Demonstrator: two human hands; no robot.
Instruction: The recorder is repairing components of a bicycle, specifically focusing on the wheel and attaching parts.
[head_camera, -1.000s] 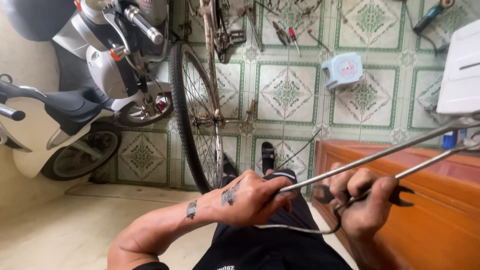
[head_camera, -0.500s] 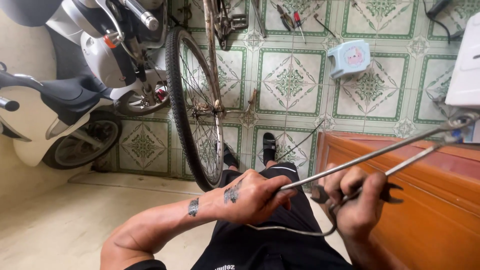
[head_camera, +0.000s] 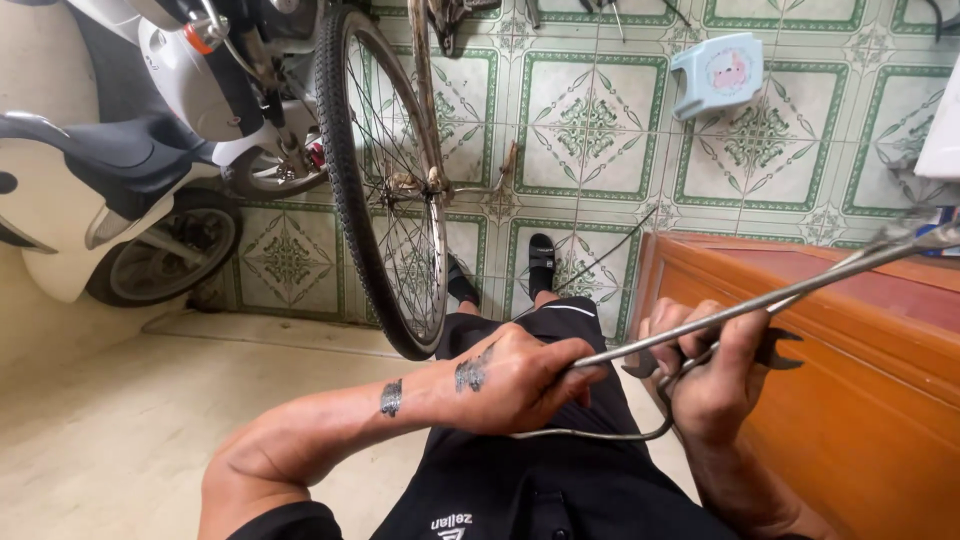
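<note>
Gripping a bent metal rod frame (head_camera: 700, 325), the person sits low with both hands over their dark shorts (head_camera: 530, 470). The left hand (head_camera: 520, 380) is closed in a fist around the near end of the upper rod, fingers curled tight together and thumb pressed along the metal. The right hand (head_camera: 715, 375) sits just beside it, fingers wrapped over the same rods and over the dark handles of a pair of pliers (head_camera: 770, 350), whose ends poke out to the right of the knuckles. From these hands the two shiny rods run up and to the right, side by side, toward the picture's edge, while a thinner loop of the frame curves below the wrists across the lap. Both hands are smudged with grime.

Just right of the hands stands an orange wooden bench (head_camera: 850, 400), its top passing under the rods. Past the knees, a foot in a black sandal (head_camera: 541, 262) rests on the patterned green-and-white tile floor (head_camera: 590, 120). Near the feet a bicycle wheel (head_camera: 385, 190) stands upright, its tyre close to the left knee. Farther left a white scooter (head_camera: 100, 170) is parked, its rear wheel on the tiles. Farthest off, a small light-blue plastic stool (head_camera: 718, 72) sits on the floor.
</note>
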